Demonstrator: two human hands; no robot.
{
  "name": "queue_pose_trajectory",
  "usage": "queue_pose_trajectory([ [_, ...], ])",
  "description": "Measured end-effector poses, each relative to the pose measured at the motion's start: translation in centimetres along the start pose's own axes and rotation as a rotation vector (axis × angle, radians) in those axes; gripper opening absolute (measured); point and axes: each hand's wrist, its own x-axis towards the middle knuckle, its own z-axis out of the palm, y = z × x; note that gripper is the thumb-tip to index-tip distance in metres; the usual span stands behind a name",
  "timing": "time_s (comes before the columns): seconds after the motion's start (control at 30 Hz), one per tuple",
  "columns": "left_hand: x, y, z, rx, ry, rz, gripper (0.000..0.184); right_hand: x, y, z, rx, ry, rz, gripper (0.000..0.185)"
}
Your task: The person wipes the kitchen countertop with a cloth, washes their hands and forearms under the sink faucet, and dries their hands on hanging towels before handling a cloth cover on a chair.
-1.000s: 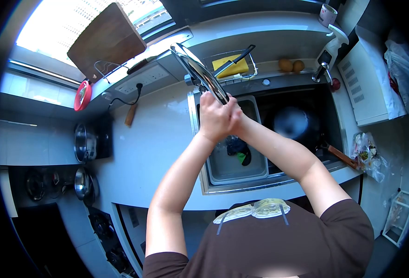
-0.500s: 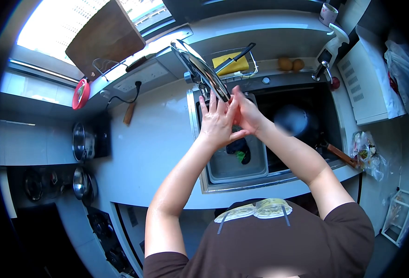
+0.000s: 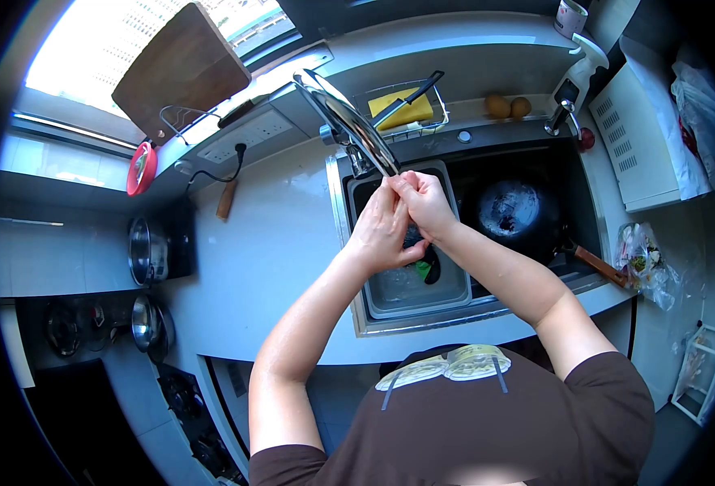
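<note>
Under the curved chrome faucet (image 3: 349,117), my left hand (image 3: 380,231) is held over the left sink with its fingers stretched out. My right hand (image 3: 429,206) is curled around the left hand's fingertips, right at the spout's end. Below both hands stands a grey basin (image 3: 377,304) with some water in it. Inside the basin is a dark item with a green patch (image 3: 432,267); its kind cannot be made out, and my hands partly cover it.
A dark wok (image 3: 507,211) with a wooden handle (image 3: 600,266) rests in the right sink. Behind the faucet, a wire rack holds a yellow cloth (image 3: 398,112) and a black-handled tool. Eggs (image 3: 497,105), a spray bottle (image 3: 580,77) and a plastic bag (image 3: 645,263) are at the right.
The right hand's fingers have closed around the left hand's fingertips, where before they were straighter. The left hand's spread fingers have come together. The view has shifted slightly.
</note>
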Motion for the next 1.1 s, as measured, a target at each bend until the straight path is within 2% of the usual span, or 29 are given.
queue_pose_trajectory([
  [0.03, 0.0, 0.0, -0.1, 0.0, 0.0, 0.0, 0.084, 0.0, -0.3, 0.1, 0.06, 0.012, 0.03, 0.028],
  [0.17, -0.2, -0.1, 0.4, 0.136, -0.056, 0.059, 0.092, -0.5, -1.4, 0.0, 0.051, 0.023, 0.085, 0.027],
  [0.23, -0.3, 0.0, 0.7, 0.19, -0.048, 0.08, 0.095, -0.4, -1.2, -0.3, -0.184, -0.005, -0.008, 0.027],
  [0.3, -0.4, 0.1, 0.6, 0.204, -0.117, 0.069, 0.1, -0.6, -1.3, -0.5, -0.224, 0.001, -0.05, 0.027],
  [0.4, -0.5, 0.2, 0.8, 0.198, -0.108, 0.063, 0.099, -1.3, -1.3, -0.9, -0.427, -0.032, -0.234, 0.031],
  [0.53, -1.0, 0.2, 0.9, 0.156, -0.087, 0.048, 0.096, -1.0, -0.3, -1.5, -0.235, -0.102, -0.236, 0.033],
  [0.6, -1.1, 0.4, 0.4, 0.175, -0.084, 0.048, 0.095, -1.2, -0.6, -1.6, -0.132, -0.174, -0.131, 0.032],
  [0.77, -1.0, 0.2, 0.1, 0.188, -0.122, 0.03, 0.097, -1.2, -1.2, -1.4, -0.173, -0.298, -0.073, 0.025],
  [0.87, -0.9, 0.2, 0.5, 0.223, -0.183, 0.035, 0.099, -1.1, -0.9, -0.6, -0.234, -0.069, 0.031, 0.025],
  [0.9, -0.9, 0.2, 0.7, 0.257, -0.212, 0.041, 0.099, -0.9, -0.6, -0.6, -0.236, -0.07, 0.029, 0.025],
  [0.97, -0.7, 0.7, 0.9, 0.303, -0.245, 0.038, 0.1, -0.2, 0.5, -0.9, -0.277, 0.038, 0.065, 0.017],
  [1.03, -0.4, 0.9, 1.0, 0.351, -0.276, 0.032, 0.1, 0.4, 0.8, -1.0, -0.304, 0.068, 0.024, 0.021],
  [1.1, -0.3, 1.0, 1.0, 0.376, -0.337, 0.011, 0.097, 1.0, 0.5, -0.8, -0.129, 0.143, 0.176, 0.032],
])
